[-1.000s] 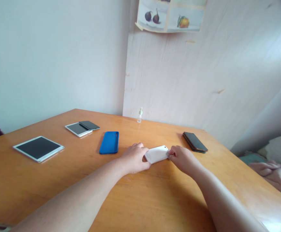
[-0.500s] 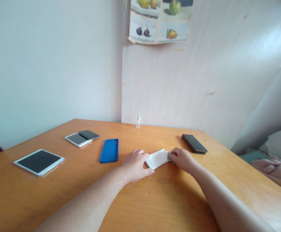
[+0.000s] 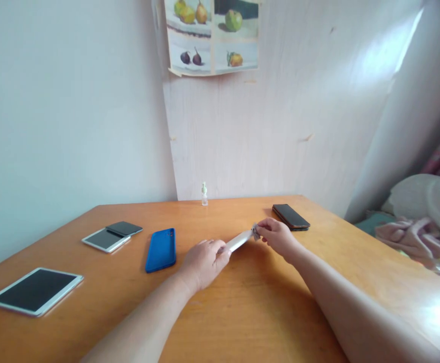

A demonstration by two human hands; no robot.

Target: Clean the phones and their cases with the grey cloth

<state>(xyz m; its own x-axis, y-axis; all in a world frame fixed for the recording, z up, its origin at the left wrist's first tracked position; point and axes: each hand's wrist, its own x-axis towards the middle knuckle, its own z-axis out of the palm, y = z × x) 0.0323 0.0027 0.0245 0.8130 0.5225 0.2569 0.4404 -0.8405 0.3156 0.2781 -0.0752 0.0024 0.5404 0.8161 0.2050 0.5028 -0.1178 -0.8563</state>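
Observation:
A white phone (image 3: 237,240) is held between both hands over the middle of the wooden table (image 3: 242,312), its far end raised so I see it almost edge-on. My left hand (image 3: 203,262) grips its near end with the fingers curled round it. At the far end my right hand (image 3: 276,236) pinches the phone together with a small grey thing (image 3: 255,231) I cannot make out. A blue phone case (image 3: 161,249) lies flat just left of my left hand.
A dark phone (image 3: 291,216) lies at the far right of the table. On the left lie a small tablet (image 3: 104,239) with a dark phone (image 3: 123,228) on its corner, and a larger tablet (image 3: 34,291). A small bottle (image 3: 204,194) stands by the wall. Bedding (image 3: 417,237) lies right.
The white phone lay flat on the table; now its far end is tilted up between my hands. The view has swung up and to the right.

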